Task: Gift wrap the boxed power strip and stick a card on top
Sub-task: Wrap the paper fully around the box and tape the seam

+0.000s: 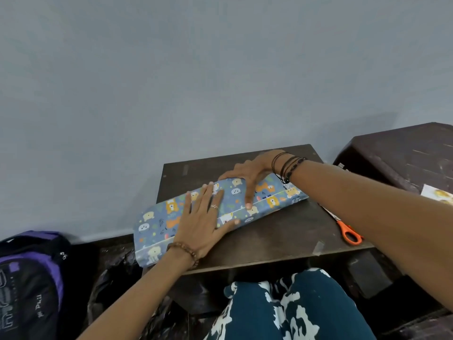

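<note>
Blue patterned paper, printed with small cartoon animals, covers the long box (220,212), which lies slantwise on the dark brown surface (282,231), one end toward 8 o'clock overhanging the surface's edge and the other toward 2 o'clock. A pale seam runs along the side of the box that faces the person.

At the box's middle the left hand (203,222) lies flat on top, fingers straight and spread, thumb reaching to the seam; its grip is apart, pressing rather than clutching. A ring shows on one finger and a beaded bracelet on the wrist.

Toward 2 o'clock from it, the right hand (250,177) arches over the box: fingers curl down the far edge at 12 o'clock while the thumb points to 6 o'clock with its tip on the seam, so this grip clamps the box across its width. Dark thread bands circle that wrist.

At 3 o'clock on the surface, orange-handled scissors (349,233) lie partly under the right forearm. Beyond, at 3 o'clock, a pale card (438,195) rests on a second dark table (404,153). A purple and black backpack (31,278) sits at 8 o'clock.
</note>
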Demonstrator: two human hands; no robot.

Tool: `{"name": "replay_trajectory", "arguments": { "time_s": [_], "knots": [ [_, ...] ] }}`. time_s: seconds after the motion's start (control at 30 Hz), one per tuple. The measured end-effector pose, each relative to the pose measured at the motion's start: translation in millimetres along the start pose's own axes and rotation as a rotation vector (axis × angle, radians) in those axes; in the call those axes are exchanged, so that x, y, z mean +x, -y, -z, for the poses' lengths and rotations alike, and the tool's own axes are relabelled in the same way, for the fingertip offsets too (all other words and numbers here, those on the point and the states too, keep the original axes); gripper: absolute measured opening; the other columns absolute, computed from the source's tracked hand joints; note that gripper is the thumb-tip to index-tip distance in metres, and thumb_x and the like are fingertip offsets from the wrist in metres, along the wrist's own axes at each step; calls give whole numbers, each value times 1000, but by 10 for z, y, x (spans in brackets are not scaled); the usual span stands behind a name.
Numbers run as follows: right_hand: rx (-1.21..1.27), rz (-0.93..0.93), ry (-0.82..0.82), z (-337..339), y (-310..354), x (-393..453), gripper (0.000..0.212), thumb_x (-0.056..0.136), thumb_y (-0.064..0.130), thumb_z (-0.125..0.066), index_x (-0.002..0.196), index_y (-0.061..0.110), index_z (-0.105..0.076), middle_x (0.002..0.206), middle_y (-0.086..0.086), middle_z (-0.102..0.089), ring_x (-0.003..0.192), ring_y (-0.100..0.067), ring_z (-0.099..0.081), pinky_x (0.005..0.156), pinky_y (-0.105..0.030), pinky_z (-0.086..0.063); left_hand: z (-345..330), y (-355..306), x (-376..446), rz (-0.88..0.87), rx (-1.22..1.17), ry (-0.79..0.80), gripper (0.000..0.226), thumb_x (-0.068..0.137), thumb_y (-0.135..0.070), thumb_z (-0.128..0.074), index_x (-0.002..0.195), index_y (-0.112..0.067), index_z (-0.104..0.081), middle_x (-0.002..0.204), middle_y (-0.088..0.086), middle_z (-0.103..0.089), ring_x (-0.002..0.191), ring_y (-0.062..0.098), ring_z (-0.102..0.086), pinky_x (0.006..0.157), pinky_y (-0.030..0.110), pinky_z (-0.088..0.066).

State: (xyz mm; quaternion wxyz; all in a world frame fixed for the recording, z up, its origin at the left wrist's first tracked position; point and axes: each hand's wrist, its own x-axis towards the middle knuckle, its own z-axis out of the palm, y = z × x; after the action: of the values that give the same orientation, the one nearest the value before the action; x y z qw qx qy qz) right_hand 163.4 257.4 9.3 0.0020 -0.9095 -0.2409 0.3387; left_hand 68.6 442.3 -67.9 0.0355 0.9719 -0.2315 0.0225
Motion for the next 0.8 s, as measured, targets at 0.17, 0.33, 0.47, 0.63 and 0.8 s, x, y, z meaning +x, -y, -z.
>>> {"name": "replay_trajectory", "arguments": {
  "time_s": [0.17,0.33,0.47,0.63,0.8],
  "knots": [
    [109,-14,45,-31,-69,4,98,73,48,-73,144,50,-5,149,-3,-18,140,-32,-19,113,-52,-21,20,89,156,246,-35,72,118,51,-83,21,150,-23,-2,158,3,-7,146,19,-1,115,54,1],
    [140,-77,-242,-343,-207,-113,103,67,64,-68,147,38,-9,149,0,-25,140,-25,-21,116,-53,-3,56,128,254,255,-9,37,93,73,-77,1,148,-27,-18,139,0,-37,134,18,-30,114,54,-14],
    [206,44,-588,-592,-110,-322,79,77,49,-70,143,25,-33,142,0,-37,132,-17,-32,114,-41,-15,72,122,236,232,6,40,88,74,-75,4,148,-31,-15,143,-1,-33,135,17,-29,113,57,-13],
    [31,64,-603,-841,68,-483,57,83,51,-60,131,24,-47,110,6,-44,107,-11,-41,95,-32,-32,80,124,232,165,-4,125,67,86,-68,-2,147,-41,-2,155,-4,-14,144,18,-10,111,62,-5],
    [50,14,-579,-810,210,-496,28,82,34,-65,102,17,-54,91,9,-37,92,-13,-37,86,-34,-35,209,116,291,171,-84,238,56,94,-58,-22,146,-44,-5,157,-8,-5,146,18,-2,108,66,3]
  ]
}}
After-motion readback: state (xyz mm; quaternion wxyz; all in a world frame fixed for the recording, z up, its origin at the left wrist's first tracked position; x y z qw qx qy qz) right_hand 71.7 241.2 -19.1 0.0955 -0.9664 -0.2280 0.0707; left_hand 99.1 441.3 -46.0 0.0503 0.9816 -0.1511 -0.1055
